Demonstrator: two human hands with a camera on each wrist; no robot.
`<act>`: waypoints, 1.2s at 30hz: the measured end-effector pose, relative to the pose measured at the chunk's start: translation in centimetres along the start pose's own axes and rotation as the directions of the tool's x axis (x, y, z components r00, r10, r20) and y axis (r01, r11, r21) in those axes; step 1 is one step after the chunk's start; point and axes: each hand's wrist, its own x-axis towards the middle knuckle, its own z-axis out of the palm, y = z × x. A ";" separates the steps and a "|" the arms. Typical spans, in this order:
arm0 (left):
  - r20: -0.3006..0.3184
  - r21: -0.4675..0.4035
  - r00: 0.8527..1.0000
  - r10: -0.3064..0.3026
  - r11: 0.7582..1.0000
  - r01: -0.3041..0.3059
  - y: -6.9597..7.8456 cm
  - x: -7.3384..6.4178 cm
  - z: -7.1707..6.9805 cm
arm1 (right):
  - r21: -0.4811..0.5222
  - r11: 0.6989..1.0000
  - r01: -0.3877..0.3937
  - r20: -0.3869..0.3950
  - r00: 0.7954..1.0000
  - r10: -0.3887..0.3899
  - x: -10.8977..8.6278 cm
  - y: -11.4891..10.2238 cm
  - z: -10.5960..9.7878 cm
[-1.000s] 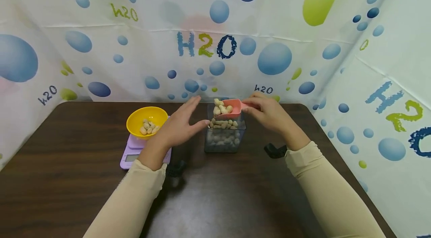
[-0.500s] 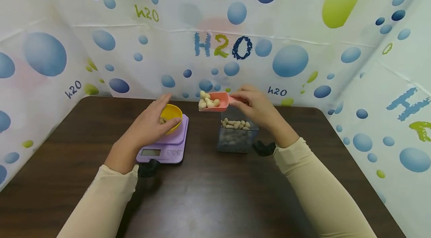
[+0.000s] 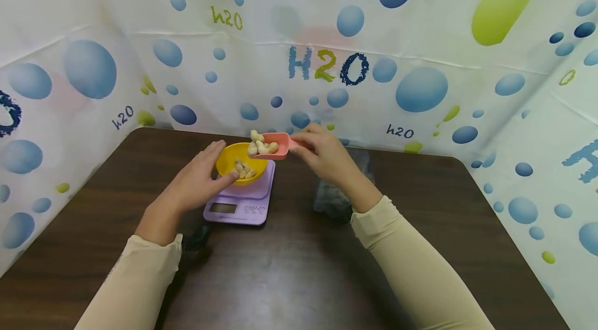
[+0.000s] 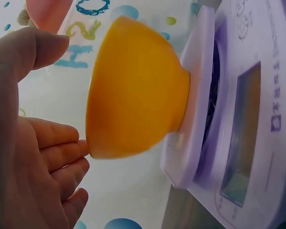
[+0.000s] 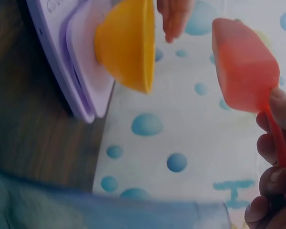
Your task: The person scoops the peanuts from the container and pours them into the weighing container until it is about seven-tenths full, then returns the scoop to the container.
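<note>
My right hand grips the handle of a pink scoop loaded with several peanuts in their shells. The scoop is held level above the right rim of a yellow bowl. More peanuts lie in the bowl, which stands on a lilac kitchen scale. At the bowl's left side is my left hand, fingers extended and thumb spread apart. In the left wrist view its fingertips are at the bowl's rim; whether they touch it I cannot tell.
A clear plastic container stands right of the scale, partly hidden behind my right forearm. The dark wooden table ends at a white curtain printed with dots, behind and at both sides.
The right hand has carried the loaded scoop left from above the container to over the bowl. My left hand has moved left from near the container to the bowl's side.
</note>
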 end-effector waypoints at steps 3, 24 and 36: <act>0.015 -0.005 1.000 -0.014 1.000 0.014 -0.3 0.1 0.2 | -0.003 1.000 -0.011 -0.005 1.000 0.011 0.2 -0.3 0.9; 0.037 -0.022 0.998 -0.046 0.999 0.047 -1.4 0.5 0.9 | -0.274 0.962 -0.009 0.039 0.999 0.021 1.0 -2.1 4.4; 0.042 -0.030 0.998 -0.044 0.999 0.045 -1.4 0.4 0.9 | -0.457 0.889 0.039 0.052 0.999 -0.018 1.4 -2.5 5.0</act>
